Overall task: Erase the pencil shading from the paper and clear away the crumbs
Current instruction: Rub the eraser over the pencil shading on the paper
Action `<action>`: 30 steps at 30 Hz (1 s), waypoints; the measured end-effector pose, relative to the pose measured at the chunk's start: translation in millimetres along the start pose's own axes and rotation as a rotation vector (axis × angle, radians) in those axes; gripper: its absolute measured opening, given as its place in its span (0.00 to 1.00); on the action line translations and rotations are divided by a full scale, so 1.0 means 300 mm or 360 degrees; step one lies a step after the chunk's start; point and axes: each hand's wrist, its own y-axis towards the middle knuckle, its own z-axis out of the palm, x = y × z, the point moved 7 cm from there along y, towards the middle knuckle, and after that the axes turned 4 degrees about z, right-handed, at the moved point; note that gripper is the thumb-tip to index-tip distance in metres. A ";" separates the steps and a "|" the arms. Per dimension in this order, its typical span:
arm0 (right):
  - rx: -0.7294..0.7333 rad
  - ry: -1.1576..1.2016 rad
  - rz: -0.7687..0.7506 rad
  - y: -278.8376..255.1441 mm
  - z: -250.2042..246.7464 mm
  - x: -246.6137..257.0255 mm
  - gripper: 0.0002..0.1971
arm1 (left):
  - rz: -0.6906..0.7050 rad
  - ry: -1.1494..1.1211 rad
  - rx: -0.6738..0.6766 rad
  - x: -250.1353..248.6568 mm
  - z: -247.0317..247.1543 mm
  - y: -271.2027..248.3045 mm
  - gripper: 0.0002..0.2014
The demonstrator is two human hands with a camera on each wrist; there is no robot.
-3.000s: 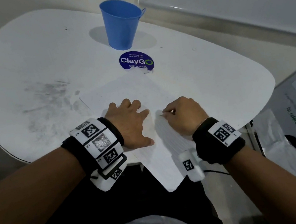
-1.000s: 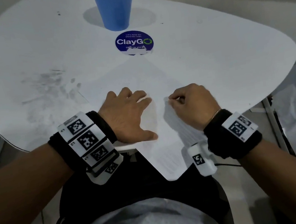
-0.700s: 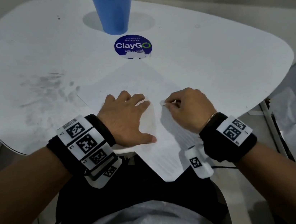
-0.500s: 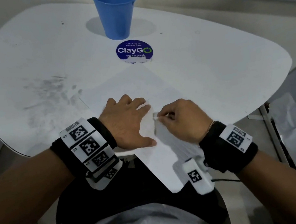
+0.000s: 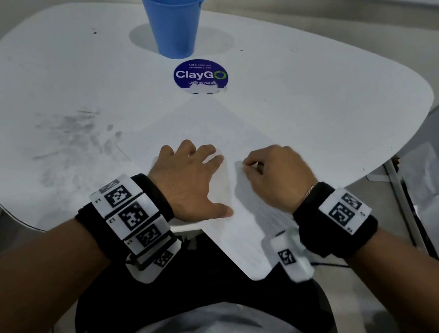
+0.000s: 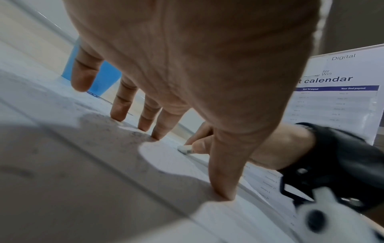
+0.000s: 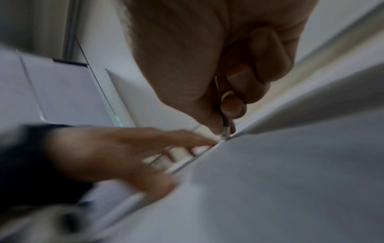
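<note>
The right hand [image 5: 275, 175] pinches a small eraser [image 6: 185, 148] on the paper [image 5: 224, 126], just right of the flat, spread left hand [image 5: 192, 181].

A small white eraser [image 6: 185, 149] shows only its tip between the pinching fingers of the right hand [image 5: 275, 175]; its body is hidden in the grip. The right wrist view is motion-blurred, smearing the left hand [image 7: 116, 156]. The left hand's palm covers part of the white sheet of paper [image 5: 216, 127], where any pencil shading is too faint to make out. The blue plastic cup [image 5: 175, 18] loses its rim to the head view's top edge.
</note>
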 end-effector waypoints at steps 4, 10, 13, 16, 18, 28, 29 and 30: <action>0.0223 0.0057 -0.0091 -0.030 0.027 0.034 0.08 | 0.0001 0.0002 0.0008 0.000 -0.003 0.000 0.51; 0.0040 0.0051 0.0003 -0.008 -0.013 -0.022 0.09 | 0.0001 0.0021 0.0013 0.001 0.001 0.001 0.52; 0.0292 0.0126 -0.0135 -0.059 0.035 0.045 0.08 | 0.0007 0.0036 0.0014 -0.001 -0.002 0.001 0.51; 0.0080 0.0095 0.0053 0.009 -0.020 -0.033 0.08 | 0.0002 0.0036 0.0017 0.002 0.002 0.000 0.52; -0.0057 0.0076 0.0143 0.023 -0.043 -0.052 0.09 | 0.0002 0.0042 0.0006 0.003 0.003 0.003 0.52; -0.0075 0.0039 0.0135 0.023 -0.033 -0.051 0.09 | 0.0004 0.0041 -0.0009 0.000 0.003 0.003 0.52; -0.0066 0.0023 0.0092 0.014 -0.019 -0.032 0.09 | 0.0005 0.0042 -0.0013 0.001 0.001 0.004 0.52; -0.0003 0.0034 0.0000 -0.005 0.009 0.005 0.09 | 0.0005 0.0044 -0.0017 0.001 0.001 0.004 0.51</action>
